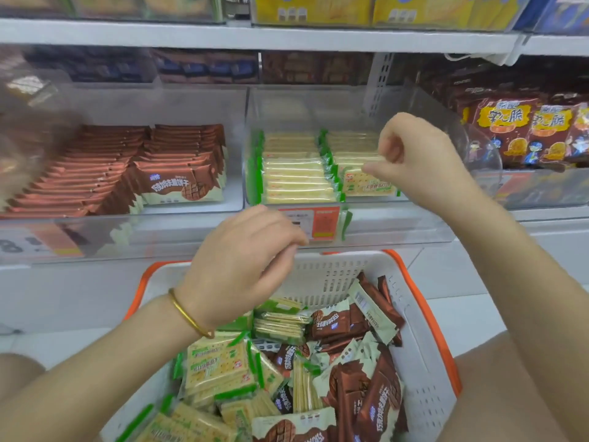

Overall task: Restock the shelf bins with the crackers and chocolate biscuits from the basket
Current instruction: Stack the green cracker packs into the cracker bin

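Our right hand (414, 164) pinches 1 cracker pack (366, 185) (left hand (242, 266) hangs loosely curled, empty); let go crooked, it may topple.

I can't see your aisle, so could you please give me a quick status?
Left hand empty over basket. Right hand pinches cracker pack in bin. Nothing blocking.

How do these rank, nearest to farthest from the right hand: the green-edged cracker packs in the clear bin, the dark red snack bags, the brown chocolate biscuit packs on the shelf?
From the right hand:
1. Green-edged cracker packs, at its fingertips.
2. Dark red snack bags, on the shelf just to its right.
3. Brown chocolate biscuit packs, in the far left bin.
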Motion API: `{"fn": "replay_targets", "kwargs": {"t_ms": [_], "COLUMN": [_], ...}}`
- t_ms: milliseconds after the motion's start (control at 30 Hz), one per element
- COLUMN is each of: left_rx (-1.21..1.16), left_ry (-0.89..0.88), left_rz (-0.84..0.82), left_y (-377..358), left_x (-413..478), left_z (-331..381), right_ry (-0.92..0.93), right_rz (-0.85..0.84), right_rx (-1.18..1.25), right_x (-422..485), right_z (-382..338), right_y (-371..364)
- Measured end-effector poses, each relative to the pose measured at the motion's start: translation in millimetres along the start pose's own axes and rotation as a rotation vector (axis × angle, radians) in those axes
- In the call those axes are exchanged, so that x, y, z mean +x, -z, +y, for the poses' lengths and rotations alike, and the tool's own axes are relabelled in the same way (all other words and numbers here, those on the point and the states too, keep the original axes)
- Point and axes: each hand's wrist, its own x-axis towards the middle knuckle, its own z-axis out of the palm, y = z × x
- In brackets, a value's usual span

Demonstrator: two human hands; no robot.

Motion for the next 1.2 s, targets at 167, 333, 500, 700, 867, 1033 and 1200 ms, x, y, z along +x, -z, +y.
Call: {"fn": "replay_targets", "kwargs": {"t_ms": [167,333,500,700,867,1033,1200], "left_rx": [0.135,0.227,0.321,0.305,0.222,-0.147,-0.566], "left_ry": [0.134,0.435,0.536,0.555,0.592,0.69,0.803], "left_rz": [-0.403,-0.71,-0.748,-0.7,-0.746,-0.763,-0.515], "left_y": [-22.1,-49.0,-56.0,-51.7,-54.7,-61.2,-50.9], "left_x": [-65.5,-80.4,-85.1,-86.7,-86.6,-76.5,-53.9], "left_z": [-21.5,-46.1,-57.3,-57.2,-56.9,-49.8,-21.4], "right_ry": [0.168,-0.05,-0.265,-0.244,-0.298,-0.292,-0.256], "right_rz": [-0.58,-1.001,-0.934,-0.907,-0.78,-0.862,-0.826], "right_rx": [0.252,0.135,0.248,0.111,0.465,0.675,0.683], "right_x": [-89.4,-141.6,-165.5,-176.4,-166.2,-134.9,-116.1], "right_z": [-52.5,-32.3,-49.7,-58.3,-47.2,-36.7,-30.9], "right_y": [-72.0,-206.3,-277.3,-291.0,-250.2,-179.3,-122.9]}}
